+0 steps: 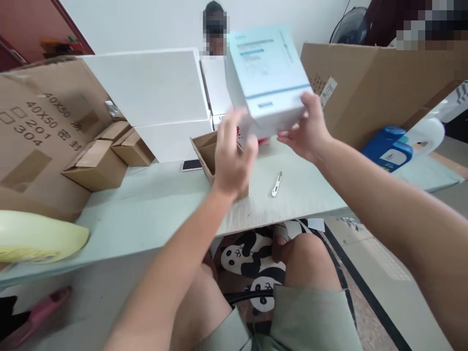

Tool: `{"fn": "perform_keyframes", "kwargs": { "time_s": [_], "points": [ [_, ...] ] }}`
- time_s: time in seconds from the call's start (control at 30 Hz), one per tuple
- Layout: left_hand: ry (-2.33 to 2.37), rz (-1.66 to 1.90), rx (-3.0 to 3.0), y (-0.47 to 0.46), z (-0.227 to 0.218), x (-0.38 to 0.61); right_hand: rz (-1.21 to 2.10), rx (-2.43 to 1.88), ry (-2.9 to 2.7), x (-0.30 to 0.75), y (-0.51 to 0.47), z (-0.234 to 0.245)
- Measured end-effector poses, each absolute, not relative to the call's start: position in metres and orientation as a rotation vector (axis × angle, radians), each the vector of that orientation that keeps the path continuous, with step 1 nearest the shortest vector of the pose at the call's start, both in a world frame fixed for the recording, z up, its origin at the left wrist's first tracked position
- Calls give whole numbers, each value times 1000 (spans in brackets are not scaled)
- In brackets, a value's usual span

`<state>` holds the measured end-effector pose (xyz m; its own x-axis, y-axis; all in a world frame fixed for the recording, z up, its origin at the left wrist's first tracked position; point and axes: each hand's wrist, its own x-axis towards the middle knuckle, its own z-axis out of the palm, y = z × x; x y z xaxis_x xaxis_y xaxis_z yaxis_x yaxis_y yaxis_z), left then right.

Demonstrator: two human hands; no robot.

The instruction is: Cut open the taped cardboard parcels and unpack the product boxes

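Note:
A white box (pixel 272 63) with blue stripes and small print is held up, tilted, above the table. My right hand (pixel 306 127) grips its near right corner, thumb on the printed face and fingers below. My left hand (pixel 234 155), smeared by motion, is near the box's lower left edge with fingers and thumb apart; whether a fingertip touches it I cannot tell. Behind that hand stands an open brown cardboard box (pixel 205 155), partly hidden by it. A white utility knife (pixel 277 185) lies on the table to the right of the cardboard box.
The pale table (pixel 157 209) carries a phone (pixel 192 165), small cartons (pixel 100 163), a yellow bottle (pixel 40 236) and a blue bottle (pixel 387 146). Large cardboard panels (pixel 351 92) and white boxes (pixel 153 87) wall it in. A person's head (pixel 215 24) shows beyond.

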<state>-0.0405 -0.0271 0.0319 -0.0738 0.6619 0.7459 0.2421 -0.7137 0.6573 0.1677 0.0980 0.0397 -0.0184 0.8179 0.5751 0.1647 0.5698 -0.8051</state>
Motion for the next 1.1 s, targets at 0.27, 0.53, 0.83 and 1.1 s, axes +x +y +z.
{"fn": "perform_keyframes", "kwargs": {
  "time_s": [0.27,0.53,0.83,1.1],
  "points": [
    [1286,1083,2154,-105,-157,-33,1068,-1654,-598,275,93,-78],
    [1230,800,2161,-63,-183,-24,844,-1801,-625,261,222,-105],
    [1304,715,2102,-64,-196,-20,706,-1875,-837,215,319,-87],
    [1297,713,2127,-65,-179,-20,1098,-1757,-1215,165,184,-27]
  ]
}}
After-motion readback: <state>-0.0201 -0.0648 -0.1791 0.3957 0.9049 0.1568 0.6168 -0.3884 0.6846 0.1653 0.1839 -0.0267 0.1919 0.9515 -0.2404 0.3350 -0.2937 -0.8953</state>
